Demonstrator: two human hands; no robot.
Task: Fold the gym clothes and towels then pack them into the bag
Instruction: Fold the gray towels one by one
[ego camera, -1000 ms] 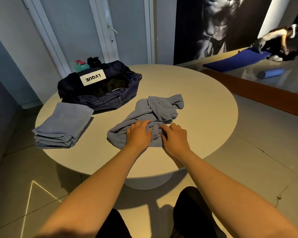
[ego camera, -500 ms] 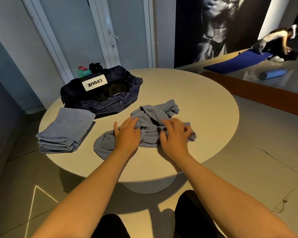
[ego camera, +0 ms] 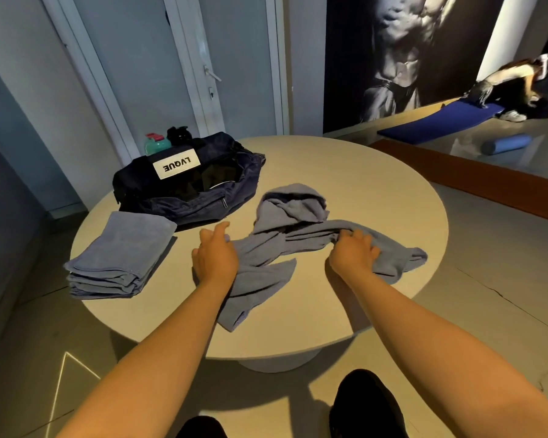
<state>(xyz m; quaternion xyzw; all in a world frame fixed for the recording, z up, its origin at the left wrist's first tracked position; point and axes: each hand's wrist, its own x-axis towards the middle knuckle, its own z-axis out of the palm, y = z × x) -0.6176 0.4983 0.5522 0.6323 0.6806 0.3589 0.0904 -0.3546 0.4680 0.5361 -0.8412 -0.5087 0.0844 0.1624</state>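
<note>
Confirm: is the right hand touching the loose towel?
Touching. Head view shows the right hand gripping the bunched loose towel, fingers curled over it.

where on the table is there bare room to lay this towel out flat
Widest bare patch: the far right of the table, between the bag, the loose towel and the rim. A smaller one lies at the near edge, between the towel's near end and the right forearm. The left is crowded: bag and folded towel stack sit close together.

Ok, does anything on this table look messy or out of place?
Only the loose grey towel: it lies twisted and bunched mid-table, the right hand gripping it, unlike the neatly folded stack beside the open bag. Nothing spilled or damaged.
</note>
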